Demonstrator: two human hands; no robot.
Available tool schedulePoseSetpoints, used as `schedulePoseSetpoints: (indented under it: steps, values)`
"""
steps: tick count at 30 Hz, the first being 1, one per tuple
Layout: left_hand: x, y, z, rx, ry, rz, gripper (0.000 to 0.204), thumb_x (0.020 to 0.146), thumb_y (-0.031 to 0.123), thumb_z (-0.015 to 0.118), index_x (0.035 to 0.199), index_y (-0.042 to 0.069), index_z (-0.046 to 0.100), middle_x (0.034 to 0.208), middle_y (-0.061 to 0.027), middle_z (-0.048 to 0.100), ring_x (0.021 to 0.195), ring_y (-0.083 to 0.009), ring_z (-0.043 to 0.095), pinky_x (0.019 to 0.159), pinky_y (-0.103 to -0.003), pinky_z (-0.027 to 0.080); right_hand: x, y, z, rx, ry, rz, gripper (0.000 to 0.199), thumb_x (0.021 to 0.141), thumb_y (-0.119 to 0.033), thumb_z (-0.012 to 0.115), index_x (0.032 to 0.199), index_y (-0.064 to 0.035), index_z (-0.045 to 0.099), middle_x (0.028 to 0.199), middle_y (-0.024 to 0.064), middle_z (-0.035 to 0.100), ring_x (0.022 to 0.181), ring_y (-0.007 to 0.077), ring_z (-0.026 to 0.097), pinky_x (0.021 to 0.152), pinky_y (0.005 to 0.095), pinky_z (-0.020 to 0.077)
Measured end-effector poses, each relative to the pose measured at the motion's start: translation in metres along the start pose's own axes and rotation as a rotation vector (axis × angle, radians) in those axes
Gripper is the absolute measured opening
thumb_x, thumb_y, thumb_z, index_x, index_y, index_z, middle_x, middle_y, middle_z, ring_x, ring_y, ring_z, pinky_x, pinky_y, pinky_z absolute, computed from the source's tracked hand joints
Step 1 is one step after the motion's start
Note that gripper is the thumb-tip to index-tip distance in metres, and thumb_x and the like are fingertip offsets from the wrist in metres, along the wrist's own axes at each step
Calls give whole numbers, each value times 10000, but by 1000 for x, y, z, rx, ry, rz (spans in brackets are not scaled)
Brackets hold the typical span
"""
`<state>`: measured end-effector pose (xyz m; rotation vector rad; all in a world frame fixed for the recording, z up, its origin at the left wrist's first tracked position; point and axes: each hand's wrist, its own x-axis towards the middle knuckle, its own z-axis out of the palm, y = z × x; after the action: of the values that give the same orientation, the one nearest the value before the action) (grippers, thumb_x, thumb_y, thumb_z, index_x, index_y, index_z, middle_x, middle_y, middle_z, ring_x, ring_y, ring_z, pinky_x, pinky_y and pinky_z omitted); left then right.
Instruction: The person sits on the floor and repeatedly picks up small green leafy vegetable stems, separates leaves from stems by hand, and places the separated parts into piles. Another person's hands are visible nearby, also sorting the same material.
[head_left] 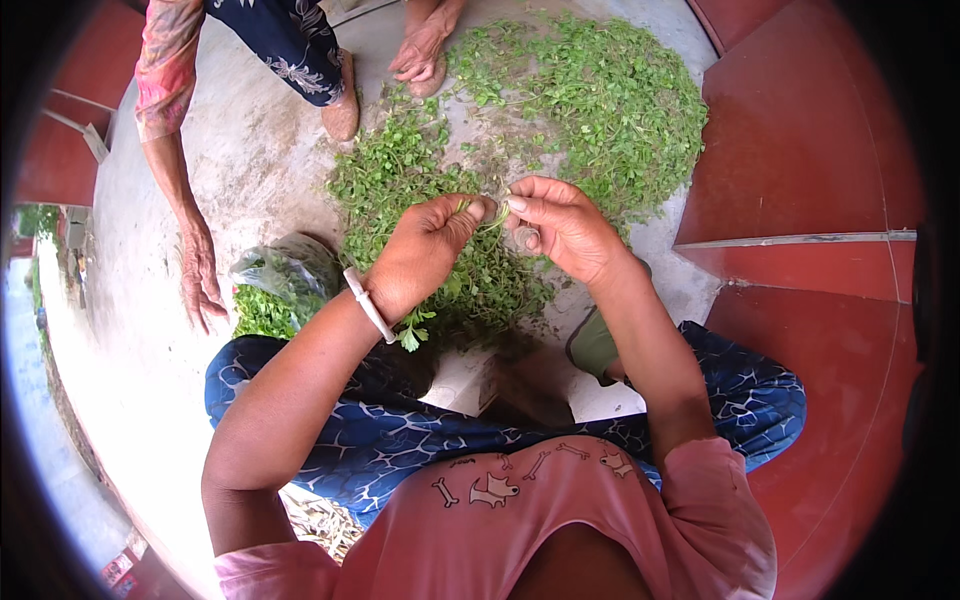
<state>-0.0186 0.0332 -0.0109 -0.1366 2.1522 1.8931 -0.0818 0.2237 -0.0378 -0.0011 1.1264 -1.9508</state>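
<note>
Over the heap of greens, my left hand (425, 250), with a white bangle at its wrist, is closed on a leafy green sprig (411, 331). The sprig's leaves hang below the palm, beside the bangle. Thin pale stems show between the two hands. My right hand (568, 228) faces the left one, thumb and forefinger pinched on the stem ends; the hands are a little apart. Beneath them lies a loose heap of picked greens (400, 180) on the ground. Farther off to the right spreads a larger heap of greens (625, 120).
Left of my knee stands a clear plastic bag (290, 270) stuffed with greens. A co-worker's hand (200, 280) reaches down beside it, and their other hand (425, 50) rests near their shoe. Red panels (800, 140) border the concrete floor (255, 160) on the right.
</note>
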Motion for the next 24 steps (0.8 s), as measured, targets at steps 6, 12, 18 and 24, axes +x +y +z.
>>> schedulePoseSetpoints:
  steps: [6,12,18,24]
  values:
    - [-6,-4,-3,-46,-76,-115,287,957,244,495,1032,-13,599,726,10,531,642,-72,456,618,-237,417,3,14,14,-82,97,-27,117,869,-140,617,968,-79,601,785,-11,592,603,42,497,515,182,377]
    - [-13,5,-4,-47,-90,-242,270,959,239,497,1016,-1,605,715,23,527,663,-49,431,618,-217,379,5,26,19,-86,174,-62,135,850,-183,653,928,-84,606,767,-33,583,593,40,484,502,192,352]
    - [-11,0,-7,151,-155,-245,209,952,184,493,986,4,593,704,39,474,646,-51,400,585,-213,354,6,38,20,-36,195,-97,125,849,-183,654,924,-95,605,768,-34,580,602,44,489,507,201,367]
    - [-9,1,-7,163,-47,-209,233,935,190,476,987,-28,538,771,-87,570,717,-137,479,664,-314,428,6,45,33,145,144,-229,92,885,-133,600,960,-83,581,911,10,642,623,45,503,516,197,385]
